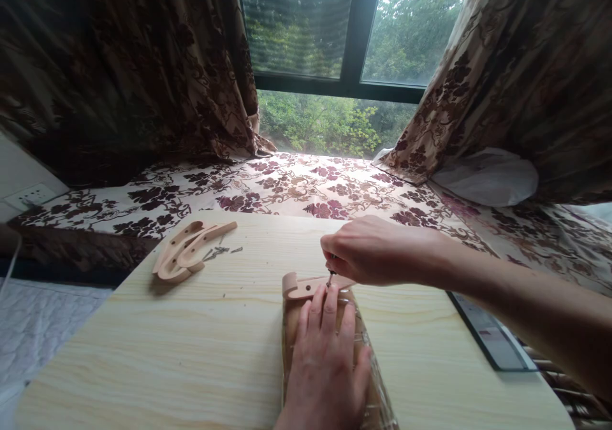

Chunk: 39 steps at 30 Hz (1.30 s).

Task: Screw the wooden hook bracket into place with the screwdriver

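Observation:
A long brown block wrapped in clear film (377, 388) lies on the pale wooden table (191, 347). Across its far end rests a light wooden piece (306, 288) with a dark hole and a rounded left end. My left hand (327, 360) lies on the block, fingers spread, fingertips at the near edge of the wooden piece. Above that piece, my right hand (358, 251) is closed round a screwdriver (330, 277), mostly hidden in the fist. Its shaft points down to the wood near my left fingertips.
Curved wooden pieces (174, 267) and several screws (220, 250) lie at the table's far left. A flat dark-edged device (495, 337) sits at the right, partly under my right forearm. Beyond are a floral-covered ledge (306, 185), curtains and a window.

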Tool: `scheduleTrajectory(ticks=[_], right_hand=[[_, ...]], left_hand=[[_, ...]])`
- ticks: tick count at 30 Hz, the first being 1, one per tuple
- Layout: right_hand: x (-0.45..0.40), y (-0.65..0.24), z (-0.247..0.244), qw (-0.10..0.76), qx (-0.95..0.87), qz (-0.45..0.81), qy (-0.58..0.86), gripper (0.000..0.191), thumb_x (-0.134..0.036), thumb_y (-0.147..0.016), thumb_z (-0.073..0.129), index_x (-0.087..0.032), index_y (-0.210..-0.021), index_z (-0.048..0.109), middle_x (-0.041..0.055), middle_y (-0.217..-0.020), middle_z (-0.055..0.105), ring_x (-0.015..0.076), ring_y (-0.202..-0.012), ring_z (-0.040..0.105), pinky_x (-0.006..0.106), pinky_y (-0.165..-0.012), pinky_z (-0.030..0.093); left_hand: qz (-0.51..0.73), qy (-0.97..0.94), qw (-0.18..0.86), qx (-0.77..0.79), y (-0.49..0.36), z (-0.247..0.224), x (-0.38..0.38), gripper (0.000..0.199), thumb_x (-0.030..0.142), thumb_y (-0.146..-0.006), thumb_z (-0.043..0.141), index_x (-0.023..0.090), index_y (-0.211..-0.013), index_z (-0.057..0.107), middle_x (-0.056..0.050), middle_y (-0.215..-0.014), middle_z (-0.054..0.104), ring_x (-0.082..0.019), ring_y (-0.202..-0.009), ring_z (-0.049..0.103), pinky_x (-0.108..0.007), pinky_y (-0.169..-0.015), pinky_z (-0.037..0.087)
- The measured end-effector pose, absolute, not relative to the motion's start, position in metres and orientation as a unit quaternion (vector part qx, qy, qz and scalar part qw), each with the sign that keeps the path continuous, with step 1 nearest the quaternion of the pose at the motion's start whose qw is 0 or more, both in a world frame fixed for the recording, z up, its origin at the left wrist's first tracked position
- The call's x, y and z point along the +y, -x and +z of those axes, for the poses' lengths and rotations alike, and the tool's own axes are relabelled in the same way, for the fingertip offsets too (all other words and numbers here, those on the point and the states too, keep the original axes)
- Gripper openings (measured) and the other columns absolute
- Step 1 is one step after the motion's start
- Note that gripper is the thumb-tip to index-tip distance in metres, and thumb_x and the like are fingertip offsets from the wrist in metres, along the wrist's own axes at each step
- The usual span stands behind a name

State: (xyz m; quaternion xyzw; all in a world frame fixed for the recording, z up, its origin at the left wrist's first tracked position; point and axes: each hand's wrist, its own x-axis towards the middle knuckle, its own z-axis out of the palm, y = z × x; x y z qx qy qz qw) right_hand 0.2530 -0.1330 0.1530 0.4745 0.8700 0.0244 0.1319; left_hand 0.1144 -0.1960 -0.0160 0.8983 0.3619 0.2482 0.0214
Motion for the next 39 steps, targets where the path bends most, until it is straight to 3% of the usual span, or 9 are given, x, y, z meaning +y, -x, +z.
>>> scheduleTrajectory(ticks=[5, 8, 18, 28, 36, 39], right_hand=[[-0.135, -0.256, 0.158, 0.118, 0.879, 0.006, -0.463, 0.018, -0.018, -0.083, 0.048, -0.016, -0.088, 0.065, 0.0050, -0.068, 0.064, 0.0117, -0.052, 0.043, 0.027, -0.049, 0.022], [-0.136, -0.256, 0.161, 0.119, 0.887, -0.010, -0.447, 0.019, -0.012, -0.082, 0.046, -0.017, -0.083, 0.064, 0.0040, -0.068, 0.063, 0.0111, -0.051, 0.040, 0.027, -0.049, 0.022], [-0.134, -0.254, 0.151, 0.111, 0.873, 0.005, -0.474, 0.018, -0.017, -0.086, 0.043, -0.016, -0.080, 0.059, 0.0039, -0.066, 0.061, 0.0108, -0.048, 0.034, 0.028, -0.047, 0.021], [-0.138, -0.253, 0.149, 0.095, 0.872, -0.001, -0.480, 0.019, -0.020, -0.087, 0.043, -0.017, -0.078, 0.059, 0.0038, -0.065, 0.063, 0.0113, -0.049, 0.036, 0.027, -0.047, 0.020], [-0.137, -0.256, 0.153, 0.083, 0.876, -0.024, -0.474, 0.016, -0.018, -0.084, 0.048, -0.017, -0.092, 0.062, 0.0064, -0.078, 0.068, 0.0141, -0.060, 0.051, 0.027, -0.051, 0.026], [-0.136, -0.256, 0.155, 0.093, 0.884, -0.029, -0.457, 0.016, -0.012, -0.082, 0.047, -0.016, -0.087, 0.062, 0.0057, -0.078, 0.067, 0.0131, -0.059, 0.050, 0.027, -0.051, 0.026]], left_hand=[[0.261, -0.892, 0.018, 0.368, -0.116, -0.015, -0.196, 0.046, 0.039, -0.090, 0.048, 0.015, -0.129, 0.051, -0.019, -0.145, 0.038, -0.036, -0.136, 0.030, -0.054, -0.101, 0.041], [0.262, -0.892, 0.022, 0.369, -0.115, -0.015, -0.196, 0.046, 0.040, -0.089, 0.049, 0.015, -0.128, 0.052, -0.019, -0.145, 0.039, -0.037, -0.135, 0.031, -0.055, -0.101, 0.042], [0.256, -0.896, 0.021, 0.362, -0.113, -0.020, -0.192, 0.047, 0.038, -0.090, 0.049, 0.017, -0.131, 0.047, -0.016, -0.148, 0.035, -0.035, -0.137, 0.027, -0.052, -0.103, 0.041], [0.254, -0.896, -0.055, 0.359, -0.098, -0.020, -0.190, 0.060, 0.029, -0.081, 0.055, 0.007, -0.135, 0.040, -0.019, -0.140, 0.044, -0.036, -0.132, 0.036, -0.053, -0.100, 0.044], [0.260, -0.893, -0.070, 0.360, -0.100, -0.024, -0.192, 0.055, 0.028, -0.081, 0.055, 0.009, -0.132, 0.044, -0.019, -0.142, 0.042, -0.037, -0.132, 0.034, -0.054, -0.099, 0.043], [0.252, -0.895, -0.067, 0.361, -0.099, -0.025, -0.193, 0.056, 0.028, -0.081, 0.055, 0.010, -0.133, 0.043, -0.019, -0.143, 0.041, -0.037, -0.133, 0.033, -0.055, -0.099, 0.043]])
